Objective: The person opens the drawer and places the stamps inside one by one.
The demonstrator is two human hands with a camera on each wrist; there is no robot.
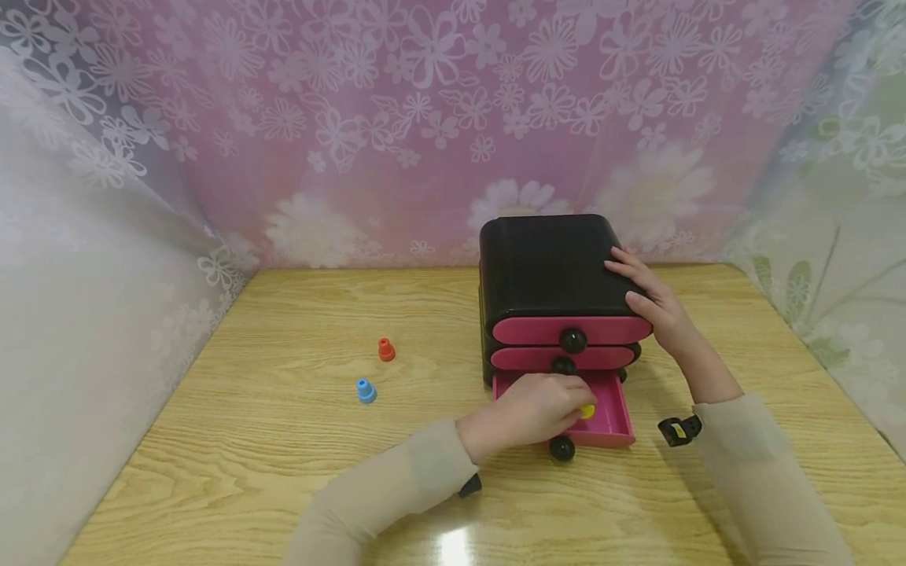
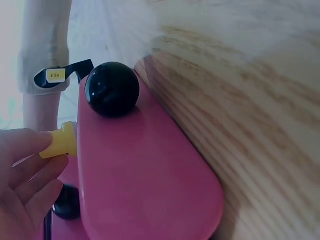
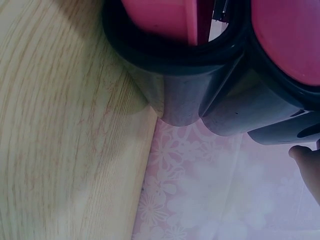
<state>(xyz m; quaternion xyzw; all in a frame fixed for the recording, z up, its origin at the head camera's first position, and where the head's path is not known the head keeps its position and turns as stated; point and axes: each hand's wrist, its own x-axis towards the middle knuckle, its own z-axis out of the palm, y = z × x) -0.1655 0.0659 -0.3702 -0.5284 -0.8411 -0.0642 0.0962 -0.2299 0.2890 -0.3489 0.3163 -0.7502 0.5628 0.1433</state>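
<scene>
A black chest with pink drawers stands on the table, its bottom drawer pulled out. Over that drawer, my left hand pinches a small yellow stepped peg between thumb and fingers; the peg is at the drawer's rim in the left wrist view. My right hand rests on the right side and top edge of the chest, fingers spread. In the right wrist view only a bit of the right hand shows beside the casing. The drawer's inside is partly hidden by my left hand.
A red peg and a blue peg stand on the wooden table, left of the chest. Round black knobs stick out from the drawer fronts. A flowered pink curtain hangs behind the table.
</scene>
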